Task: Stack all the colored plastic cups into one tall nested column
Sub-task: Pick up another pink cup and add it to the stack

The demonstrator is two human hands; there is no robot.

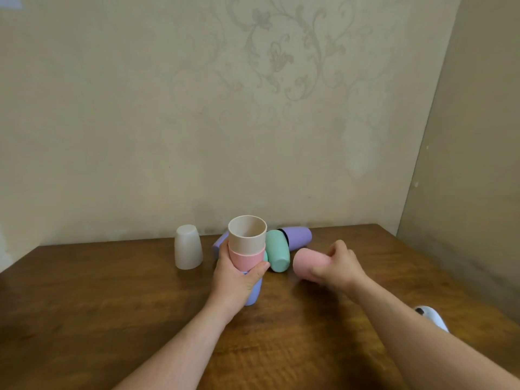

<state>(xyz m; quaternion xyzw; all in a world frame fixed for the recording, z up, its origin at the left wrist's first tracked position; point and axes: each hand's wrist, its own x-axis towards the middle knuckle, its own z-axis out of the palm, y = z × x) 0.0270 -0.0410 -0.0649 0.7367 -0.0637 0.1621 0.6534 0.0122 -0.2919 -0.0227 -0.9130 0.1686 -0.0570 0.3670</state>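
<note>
Three cups at least sit nested in the stack [247, 254] that the left hand [235, 274] holds upright just over the desk [112, 299]: beige on top, pink under it, lavender at the bottom, with a sliver of green showing between pink and lavender. Left fingers are wrapped around the pink/lavender joint, thumb across the front.

Right hand [336, 266] is clenched on a loose pink cup [305, 263], held sideways near the stack, closed end pointing toward it.

Loose on the desk: a green cup [277, 253] on its side touching the stack, a purple cup [297, 237] on its side behind that, a white cup [188, 247] upside down to the left, and a bit of another lavender cup [220, 243] behind the left hand.

Risks, as I judge them:
- Pink cup has to be turned base-down before it goes in; drop it in cocked and it jams on the beige rim or tips the stack.
- Grip sits mid-stack, so pushing down hard could squeeze the lower cup out.
- Sideways cups can roll if bumped; the green one is right against the stack.

Cups look matte, smooth, tapered, pastel, no handles.
</note>
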